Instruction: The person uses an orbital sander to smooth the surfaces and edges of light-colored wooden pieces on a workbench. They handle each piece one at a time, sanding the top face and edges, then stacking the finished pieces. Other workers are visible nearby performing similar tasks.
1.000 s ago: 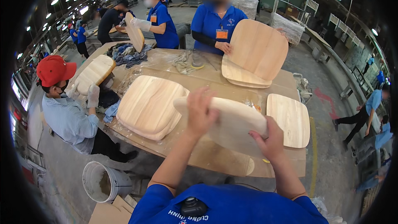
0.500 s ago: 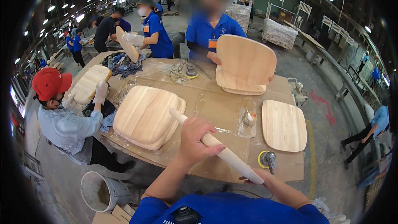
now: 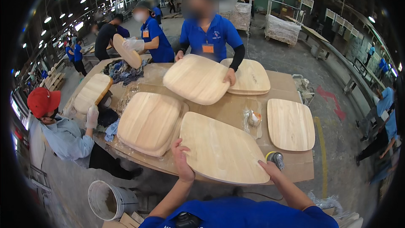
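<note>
Likely stiff and weighty, a rounded wooden panel (image 3: 223,147) suits edge grips: left hand (image 3: 183,163) cupped at eight o'clock, right hand (image 3: 273,172) pinching it at four

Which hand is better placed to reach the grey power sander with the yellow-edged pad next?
The right hand, probably: it grips the pale, rounded wooden panel close to the sander. The left hand is at the panel's left edge, farther away. Both hold the panel, though.

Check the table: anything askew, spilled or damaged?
Left stack looks askew: its layers don't line up, the lower part jutting right. Pale smears mark the cardboard beside the pot, perhaps a spill. No clear damage on the held board.
</note>
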`<action>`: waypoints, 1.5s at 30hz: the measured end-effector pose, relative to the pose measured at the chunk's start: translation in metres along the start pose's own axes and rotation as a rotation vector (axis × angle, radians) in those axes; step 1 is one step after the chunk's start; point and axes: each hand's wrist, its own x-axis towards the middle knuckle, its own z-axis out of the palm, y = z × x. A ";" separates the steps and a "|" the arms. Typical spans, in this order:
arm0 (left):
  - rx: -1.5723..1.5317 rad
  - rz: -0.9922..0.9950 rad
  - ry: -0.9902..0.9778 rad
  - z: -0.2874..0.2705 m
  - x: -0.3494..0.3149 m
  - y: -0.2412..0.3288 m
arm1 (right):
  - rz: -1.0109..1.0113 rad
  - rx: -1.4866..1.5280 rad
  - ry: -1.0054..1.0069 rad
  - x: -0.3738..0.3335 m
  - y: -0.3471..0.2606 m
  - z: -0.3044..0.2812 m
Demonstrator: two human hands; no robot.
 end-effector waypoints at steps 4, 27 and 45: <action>-0.276 -0.762 0.239 -0.024 -0.056 -0.045 | -0.139 -0.138 0.093 0.017 0.023 -0.008; 0.838 -0.790 -0.436 -0.141 -0.145 -0.171 | 0.337 -0.470 -0.016 -0.062 0.211 -0.199; 1.040 -0.670 -0.651 -0.103 -0.123 -0.138 | 0.189 -0.345 0.186 -0.196 0.303 -0.171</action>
